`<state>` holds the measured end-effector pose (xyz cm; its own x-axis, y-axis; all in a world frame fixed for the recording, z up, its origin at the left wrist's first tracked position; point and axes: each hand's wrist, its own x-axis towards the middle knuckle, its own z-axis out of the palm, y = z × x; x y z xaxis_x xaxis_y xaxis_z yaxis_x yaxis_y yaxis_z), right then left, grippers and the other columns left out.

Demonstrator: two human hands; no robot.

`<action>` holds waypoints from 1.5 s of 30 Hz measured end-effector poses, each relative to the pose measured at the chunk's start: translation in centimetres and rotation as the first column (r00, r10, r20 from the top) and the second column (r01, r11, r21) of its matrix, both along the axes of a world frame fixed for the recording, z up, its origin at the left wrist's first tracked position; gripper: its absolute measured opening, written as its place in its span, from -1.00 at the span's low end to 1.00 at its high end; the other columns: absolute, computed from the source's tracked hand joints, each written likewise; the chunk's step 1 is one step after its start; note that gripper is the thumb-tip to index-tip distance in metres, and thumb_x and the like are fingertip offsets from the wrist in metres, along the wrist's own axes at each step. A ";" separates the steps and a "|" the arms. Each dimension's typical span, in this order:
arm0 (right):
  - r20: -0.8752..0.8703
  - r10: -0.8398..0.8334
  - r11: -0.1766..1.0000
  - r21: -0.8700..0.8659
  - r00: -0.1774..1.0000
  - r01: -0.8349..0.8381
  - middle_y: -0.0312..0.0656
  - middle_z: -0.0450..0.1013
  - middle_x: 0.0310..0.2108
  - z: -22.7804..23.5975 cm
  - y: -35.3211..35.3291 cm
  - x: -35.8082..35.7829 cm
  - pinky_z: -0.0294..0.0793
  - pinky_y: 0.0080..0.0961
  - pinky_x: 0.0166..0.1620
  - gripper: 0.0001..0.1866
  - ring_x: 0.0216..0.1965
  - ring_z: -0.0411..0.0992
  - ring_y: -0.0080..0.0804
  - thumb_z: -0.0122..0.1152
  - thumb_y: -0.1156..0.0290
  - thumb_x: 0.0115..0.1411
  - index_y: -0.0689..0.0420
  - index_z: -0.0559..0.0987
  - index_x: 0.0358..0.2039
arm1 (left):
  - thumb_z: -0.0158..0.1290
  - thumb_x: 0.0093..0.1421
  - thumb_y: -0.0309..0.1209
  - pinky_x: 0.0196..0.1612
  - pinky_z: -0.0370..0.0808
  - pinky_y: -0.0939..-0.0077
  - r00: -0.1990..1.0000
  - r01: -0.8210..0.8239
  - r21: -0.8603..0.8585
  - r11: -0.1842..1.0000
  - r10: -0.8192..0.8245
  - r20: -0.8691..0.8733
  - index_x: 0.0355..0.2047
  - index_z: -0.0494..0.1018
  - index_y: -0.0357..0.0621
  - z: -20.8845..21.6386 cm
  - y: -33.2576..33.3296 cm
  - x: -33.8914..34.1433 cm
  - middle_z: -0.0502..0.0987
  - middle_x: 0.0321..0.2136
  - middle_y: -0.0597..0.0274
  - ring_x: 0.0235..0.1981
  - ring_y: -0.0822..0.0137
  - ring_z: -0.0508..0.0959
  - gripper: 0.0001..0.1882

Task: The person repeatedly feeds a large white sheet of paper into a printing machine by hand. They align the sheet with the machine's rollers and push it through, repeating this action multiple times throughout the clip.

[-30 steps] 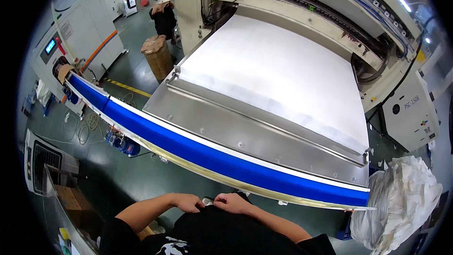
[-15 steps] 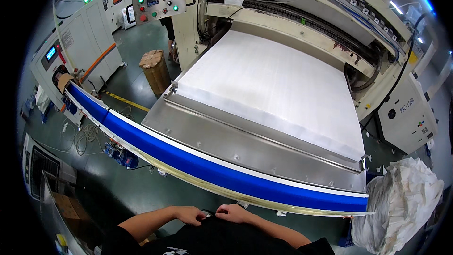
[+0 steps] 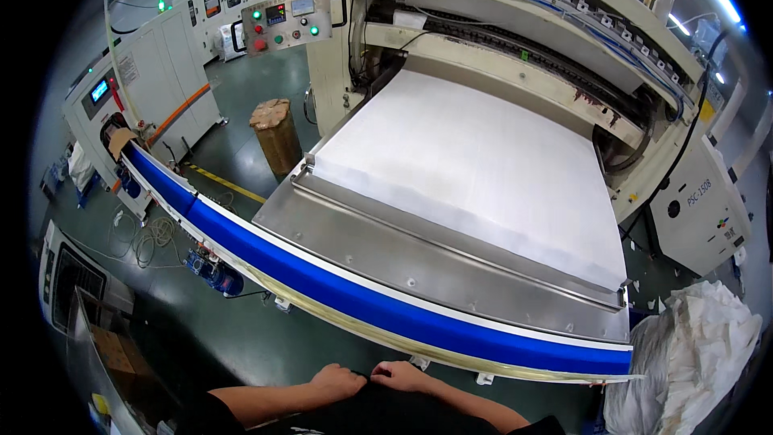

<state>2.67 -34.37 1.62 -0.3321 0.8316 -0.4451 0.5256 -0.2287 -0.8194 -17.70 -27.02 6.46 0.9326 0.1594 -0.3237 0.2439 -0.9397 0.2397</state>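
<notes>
Low in the view, close to my dark top, my left hand [image 3: 338, 382] and my right hand [image 3: 399, 375] nearly meet. Both have curled, pinched fingers; whatever is between them, if anything, is too small or hidden to name. Just beyond them runs a long blue conveyor belt [image 3: 483, 340] with white edging. Past the belt, a bare metal plate [image 3: 362, 248] slopes up to a wide white sheet [image 3: 467, 165] lying flat on the machine bed. Neither hand touches the belt, plate or sheet.
A large cream machine frame [image 3: 515, 72] spans the far side, with a control panel [image 3: 286, 22] at its left. A wrapped brown column-shaped package [image 3: 275, 141] stands on the floor. White crumpled material [image 3: 684, 358] is piled at right. A blue motor [image 3: 216, 272] sits below the belt.
The view has shifted, so the machine and belt appear lower and slightly to the right. Both hands sit a little lower in the picture, still close together with curled fingers.
</notes>
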 end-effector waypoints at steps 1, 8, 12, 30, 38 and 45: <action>-0.015 -0.002 1.000 -0.017 1.000 0.001 -0.12 0.53 -0.31 -0.1 -0.1 -0.1 0.42 -0.41 -0.15 -0.61 -0.25 0.49 -0.27 0.05 0.06 0.20 0.11 0.52 -0.17 | -0.09 0.10 -0.38 -0.37 0.46 0.31 0.998 0.000 -0.021 1.000 -0.001 -0.064 -0.41 0.44 0.01 0.3 0.0 0.3 0.51 -0.58 0.26 -0.43 0.19 0.58 -0.90; -0.008 -0.007 1.000 -0.018 1.000 0.007 -0.13 0.53 -0.29 0.0 0.2 -0.8 0.41 -0.42 -0.13 -0.61 -0.23 0.49 -0.27 0.03 0.06 0.21 0.10 0.53 -0.15 | -0.10 0.11 -0.37 -0.31 0.48 0.27 1.000 0.018 0.000 1.000 -0.018 0.004 -0.43 0.45 0.03 0.5 0.7 -0.7 0.54 -0.47 0.23 -0.36 0.16 0.57 -0.88; 0.008 -0.006 1.000 -0.018 1.000 0.006 -0.10 0.52 -0.26 0.0 0.2 -1.1 0.42 -0.38 -0.12 -0.59 -0.19 0.48 -0.21 0.03 0.03 0.21 0.09 0.52 -0.14 | -0.07 0.09 -0.35 -0.31 0.47 0.26 0.998 -0.066 0.040 0.997 0.066 0.007 -0.30 0.42 0.02 0.5 -0.2 -0.7 0.53 -0.46 0.19 -0.34 0.20 0.57 -0.84; 0.005 0.039 0.998 -0.052 0.999 -0.039 -0.14 0.52 -0.27 -1.4 0.7 -1.9 0.41 -0.43 -0.11 -0.58 -0.20 0.48 -0.29 0.02 -0.01 0.20 0.04 0.53 -0.14 | 0.03 0.13 -0.39 -0.10 0.29 0.73 0.849 -0.501 -0.834 -0.230 0.058 -0.526 -0.07 0.32 -0.17 -5.2 4.4 -3.5 0.42 -0.27 0.45 -0.21 0.63 0.38 -0.65; -0.050 0.005 0.997 -0.074 0.999 -0.009 -0.11 0.52 -0.24 -1.7 0.8 -1.8 0.42 -0.39 -0.12 -0.58 -0.19 0.49 -0.24 0.03 0.01 0.21 0.10 0.54 -0.15 | -0.10 0.26 -0.03 -0.05 0.34 0.57 0.761 -0.629 -0.777 0.040 0.237 -0.604 -0.13 0.46 -0.18 -4.6 3.5 -2.4 0.50 -0.23 0.34 -0.16 0.47 0.44 -0.54; -0.005 0.019 0.995 -0.096 1.000 -0.020 -0.12 0.52 -0.26 -1.0 1.2 -1.1 0.42 -0.41 -0.13 -0.58 -0.21 0.48 -0.28 0.03 0.02 0.20 0.08 0.53 -0.14 | -0.21 0.27 0.04 0.04 0.33 0.23 0.925 -0.364 -0.597 0.715 0.352 -0.143 0.00 0.38 -0.14 -7.4 2.1 -3.4 0.48 -0.13 -0.09 -0.04 0.03 0.45 -0.46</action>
